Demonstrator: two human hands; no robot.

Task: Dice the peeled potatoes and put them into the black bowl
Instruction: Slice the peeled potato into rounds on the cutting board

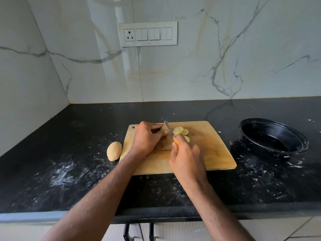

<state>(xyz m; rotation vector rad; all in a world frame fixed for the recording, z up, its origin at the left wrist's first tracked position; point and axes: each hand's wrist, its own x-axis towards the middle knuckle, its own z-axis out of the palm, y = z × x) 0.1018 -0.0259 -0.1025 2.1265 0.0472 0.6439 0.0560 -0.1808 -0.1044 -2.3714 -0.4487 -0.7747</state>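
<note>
Your right hand (186,159) grips the knife (169,130); your left hand (147,138), fingers curled, pins the potato it hides on the cutting board (213,153); slices (180,131) lie beside the blade; expect firm, wet, slippery flesh; a whole potato (114,151) waits left; the black bowl (273,136) stands right.

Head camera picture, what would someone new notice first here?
Most likely the two hands at work on the wooden cutting board mid-counter: the right hand grips a yellow-handled knife beside a fan of potato slices, while the left hand is curled just left of the blade. A whole peeled potato lies off the board's left edge, and the black bowl sits to the right.
</note>
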